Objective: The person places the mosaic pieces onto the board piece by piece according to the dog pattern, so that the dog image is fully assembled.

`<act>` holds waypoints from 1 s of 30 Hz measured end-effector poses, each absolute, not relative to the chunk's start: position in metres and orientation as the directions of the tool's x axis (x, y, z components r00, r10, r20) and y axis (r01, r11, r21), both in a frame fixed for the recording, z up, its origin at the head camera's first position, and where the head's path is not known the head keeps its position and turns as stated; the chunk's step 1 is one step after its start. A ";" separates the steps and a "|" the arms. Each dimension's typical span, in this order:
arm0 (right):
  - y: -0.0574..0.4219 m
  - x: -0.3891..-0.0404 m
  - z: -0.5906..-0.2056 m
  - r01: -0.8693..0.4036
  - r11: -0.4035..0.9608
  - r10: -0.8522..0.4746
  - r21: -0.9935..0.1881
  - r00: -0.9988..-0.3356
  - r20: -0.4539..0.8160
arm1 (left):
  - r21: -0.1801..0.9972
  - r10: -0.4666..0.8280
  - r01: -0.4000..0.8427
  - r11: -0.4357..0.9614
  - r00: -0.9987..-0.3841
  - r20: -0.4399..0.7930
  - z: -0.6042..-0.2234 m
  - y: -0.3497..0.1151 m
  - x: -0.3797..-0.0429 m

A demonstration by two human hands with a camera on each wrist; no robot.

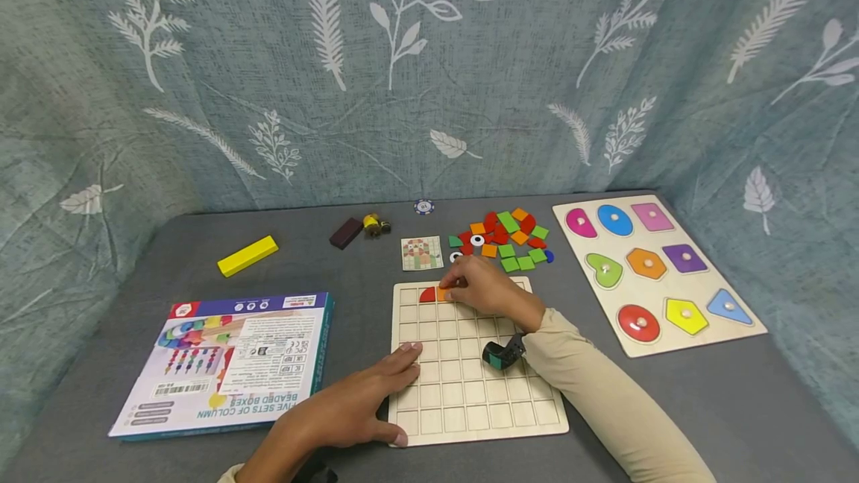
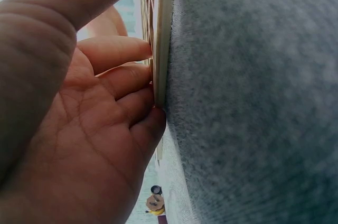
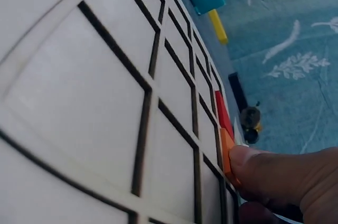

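Note:
A pale wooden grid board (image 1: 467,395) lies on the table with a red quarter-circle tile (image 1: 427,295) in its far row. Right beside that piece, an orange square tile (image 1: 441,294) is pinched between the thumb and fingers of my right hand (image 1: 485,288), at a cell of the same row. In the right wrist view the thumb presses the orange tile's face, while the other fingers are mostly hidden. My left hand (image 1: 359,399) rests on the board's left edge, its fingers extended and thumb near the close corner. The left wrist view shows fingertips against the board's edge.
Behind the board are a small pattern card (image 1: 422,253) and a pile of loose coloured tiles (image 1: 508,223). A shape-puzzle board (image 1: 647,233) lies to the right, a boxed toy (image 1: 268,364) to the left. Farther back sit a yellow block (image 1: 247,256), a dark block (image 1: 345,233) and a poker chip (image 1: 423,206).

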State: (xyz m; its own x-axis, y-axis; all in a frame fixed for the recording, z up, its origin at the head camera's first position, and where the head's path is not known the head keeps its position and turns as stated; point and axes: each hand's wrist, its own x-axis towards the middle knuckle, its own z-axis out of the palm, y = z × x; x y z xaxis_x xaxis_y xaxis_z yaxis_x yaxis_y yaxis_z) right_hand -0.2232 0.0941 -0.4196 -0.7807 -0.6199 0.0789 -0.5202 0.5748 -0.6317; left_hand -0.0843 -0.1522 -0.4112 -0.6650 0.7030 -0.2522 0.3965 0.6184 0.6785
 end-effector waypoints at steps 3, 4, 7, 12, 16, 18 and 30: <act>0.097 -0.224 -0.420 -0.467 0.568 -0.591 -0.677 -0.804 0.059 | 0.675 0.704 0.403 0.619 -0.666 -0.248 -0.412 -0.153 -0.084; 0.099 -0.225 -0.420 -0.456 0.566 -0.581 -0.687 -0.812 0.061 | 0.676 0.704 0.403 0.618 -0.665 -0.247 -0.412 -0.153 -0.084; 0.106 -0.226 -0.420 -0.453 0.554 -0.545 -0.698 -0.831 0.107 | 0.676 0.707 0.404 0.616 -0.663 -0.247 -0.413 -0.153 -0.084; 0.121 -0.229 -0.417 -0.458 0.561 -0.488 -0.690 -0.856 0.171 | 0.675 0.709 0.407 0.616 -0.660 -0.249 -0.413 -0.154 -0.084; 0.135 -0.232 -0.416 -0.430 0.579 -0.434 -0.693 -0.882 0.185 | 0.666 0.707 0.414 0.620 -0.663 -0.247 -0.413 -0.153 -0.084; 0.143 -0.235 -0.416 -0.413 0.597 -0.400 -0.688 -0.896 0.191 | 0.661 0.705 0.417 0.624 -0.665 -0.246 -0.412 -0.153 -0.084; 0.187 -0.255 -0.411 -0.269 0.684 -0.213 -0.679 -0.963 0.167 | 0.635 0.698 0.427 0.644 -0.668 -0.258 -0.411 -0.152 -0.084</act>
State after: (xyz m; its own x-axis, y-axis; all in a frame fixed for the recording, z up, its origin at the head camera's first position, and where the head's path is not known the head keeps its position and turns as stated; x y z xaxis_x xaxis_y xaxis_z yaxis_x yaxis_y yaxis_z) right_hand -0.2555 0.1867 -0.4107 -0.9627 -0.2132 0.1667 -0.2689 0.6835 -0.6786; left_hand -0.0842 -0.1522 -0.4107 -0.6685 0.6976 -0.2578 0.4271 0.6439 0.6348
